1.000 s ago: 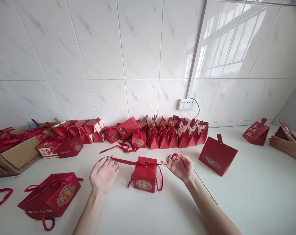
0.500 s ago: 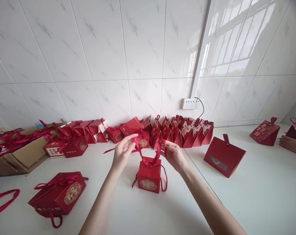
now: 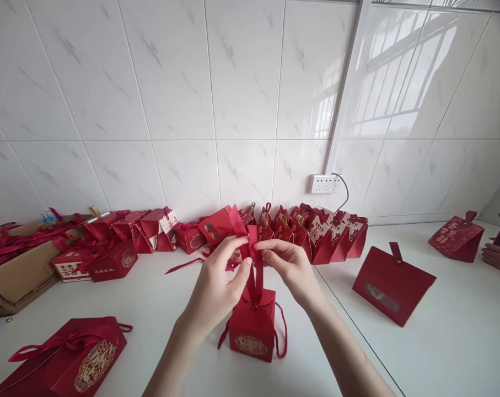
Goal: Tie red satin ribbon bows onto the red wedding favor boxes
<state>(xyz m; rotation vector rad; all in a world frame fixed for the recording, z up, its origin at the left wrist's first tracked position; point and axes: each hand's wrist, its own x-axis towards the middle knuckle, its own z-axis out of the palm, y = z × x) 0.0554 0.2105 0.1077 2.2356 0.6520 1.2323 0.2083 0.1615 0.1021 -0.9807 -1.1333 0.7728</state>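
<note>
A small red gift box (image 3: 253, 336) with a gold emblem and twisted cord handles stands upright on the white table in front of me. From its top rises a red ribbon (image 3: 256, 281), pulled upward in two strands. My left hand (image 3: 222, 270) pinches the ribbon above the box between thumb and fingers. Close beside it, my right hand (image 3: 289, 264) pinches the ribbon too, thumb and index finger pressed together. The ribbon strands meet between my fingertips, partly hidden by them. A loose ribbon end sticks up past the left hand.
A larger red box (image 3: 63, 353) with a bow lies at the front left. Behind it is an open cardboard carton (image 3: 26, 275) of ribbons. Rows of red boxes (image 3: 320, 237) line the tiled wall below a power strip (image 3: 326, 184). Another person's hand (image 3: 498, 256) shows at the far right.
My hands have come together above the box, drawing the ribbon strands from apart to side by side. The view has tilted up slightly, so the table things sit lower.
</note>
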